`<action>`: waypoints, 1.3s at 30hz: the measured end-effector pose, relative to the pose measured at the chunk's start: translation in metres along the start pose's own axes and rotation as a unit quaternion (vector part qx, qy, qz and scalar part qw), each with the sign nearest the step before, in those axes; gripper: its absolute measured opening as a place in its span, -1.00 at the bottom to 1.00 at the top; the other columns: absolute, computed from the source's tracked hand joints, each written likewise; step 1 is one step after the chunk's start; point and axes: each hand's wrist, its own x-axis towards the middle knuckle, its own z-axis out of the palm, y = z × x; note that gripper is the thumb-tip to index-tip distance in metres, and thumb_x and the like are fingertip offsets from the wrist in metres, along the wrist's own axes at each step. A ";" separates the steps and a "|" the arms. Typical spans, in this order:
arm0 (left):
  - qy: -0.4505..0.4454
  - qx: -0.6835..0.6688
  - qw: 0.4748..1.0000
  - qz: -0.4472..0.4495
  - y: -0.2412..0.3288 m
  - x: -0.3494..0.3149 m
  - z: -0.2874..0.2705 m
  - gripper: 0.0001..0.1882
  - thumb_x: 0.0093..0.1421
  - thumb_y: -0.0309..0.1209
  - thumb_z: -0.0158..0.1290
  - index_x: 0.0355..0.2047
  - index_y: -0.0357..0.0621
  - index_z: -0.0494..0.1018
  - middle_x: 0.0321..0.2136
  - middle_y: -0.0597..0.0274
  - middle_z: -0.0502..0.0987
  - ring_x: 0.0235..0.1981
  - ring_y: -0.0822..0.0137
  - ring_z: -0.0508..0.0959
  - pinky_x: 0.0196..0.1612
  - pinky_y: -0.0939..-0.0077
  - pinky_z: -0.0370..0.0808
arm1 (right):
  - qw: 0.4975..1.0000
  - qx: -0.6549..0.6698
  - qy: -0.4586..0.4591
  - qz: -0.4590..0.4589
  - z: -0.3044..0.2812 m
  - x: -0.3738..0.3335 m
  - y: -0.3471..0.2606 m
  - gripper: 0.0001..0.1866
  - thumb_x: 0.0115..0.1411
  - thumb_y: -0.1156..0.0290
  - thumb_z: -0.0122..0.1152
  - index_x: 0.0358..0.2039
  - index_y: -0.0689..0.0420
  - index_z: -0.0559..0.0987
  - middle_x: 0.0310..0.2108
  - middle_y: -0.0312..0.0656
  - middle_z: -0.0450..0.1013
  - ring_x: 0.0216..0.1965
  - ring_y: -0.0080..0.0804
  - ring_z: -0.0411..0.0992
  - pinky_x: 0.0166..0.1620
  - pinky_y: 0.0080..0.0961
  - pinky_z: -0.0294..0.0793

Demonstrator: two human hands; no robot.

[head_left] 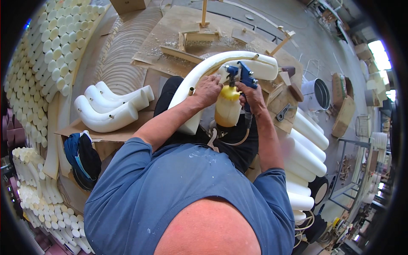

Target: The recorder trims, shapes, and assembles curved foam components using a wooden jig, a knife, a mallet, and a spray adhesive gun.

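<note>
A large curved white foam piece (182,91) arches in front of me, with a brownish strip along its inner face and small pegs sticking out of it. My left hand (208,90) is closed on its inner edge, fingers curled, close to the nozzle of the spray gun. In my right hand (253,97) is a blue spray gun (247,75), gripped by its handle. Below the gun hangs a translucent cup (226,111) with a yellow top and amber liquid inside. A thin air hose (247,135) runs down from the handle.
Several curved white foam pieces (112,114) lie on cardboard at my left. Stacked foam cylinders (63,46) rise beyond them. Long foam rolls (306,146) are at my right, near a metal bucket (315,94). Ahead stands a debris-strewn board (165,29) with wooden blocks.
</note>
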 end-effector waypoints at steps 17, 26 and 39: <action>-0.029 0.035 0.998 0.044 0.011 -0.047 -0.037 -0.72 0.16 -0.51 0.05 -0.16 -0.33 0.63 0.18 -0.25 0.46 0.27 -0.12 0.41 0.39 0.05 0.23 | 0.993 -0.078 -0.086 -0.001 0.015 -0.018 -0.004 -0.70 0.25 0.22 0.40 -0.42 0.17 0.54 -0.70 -0.37 0.32 -0.75 -0.64 0.23 -0.68 -0.61 0.20; -0.006 0.019 0.998 0.060 0.010 -0.050 -0.031 -0.74 0.12 -0.54 0.08 -0.20 -0.35 0.64 0.13 -0.26 0.48 0.26 -0.14 0.42 0.38 0.04 0.24 | 0.997 -0.055 -0.052 -0.004 0.013 -0.014 -0.008 -0.69 0.25 0.21 0.40 -0.43 0.16 0.53 -0.74 -0.38 0.30 -0.77 -0.62 0.23 -0.68 -0.60 0.21; 0.209 -0.099 0.970 -0.072 0.013 -0.121 -0.106 -0.46 0.13 -0.30 0.30 0.11 -0.22 0.49 0.09 -0.09 0.52 0.19 0.01 0.47 0.24 0.10 0.37 | 0.993 -0.045 0.024 -0.109 -0.003 -0.040 0.001 -0.78 0.22 0.33 0.42 -0.32 0.21 0.59 -0.70 -0.36 0.35 -0.75 -0.63 0.28 -0.66 -0.62 0.24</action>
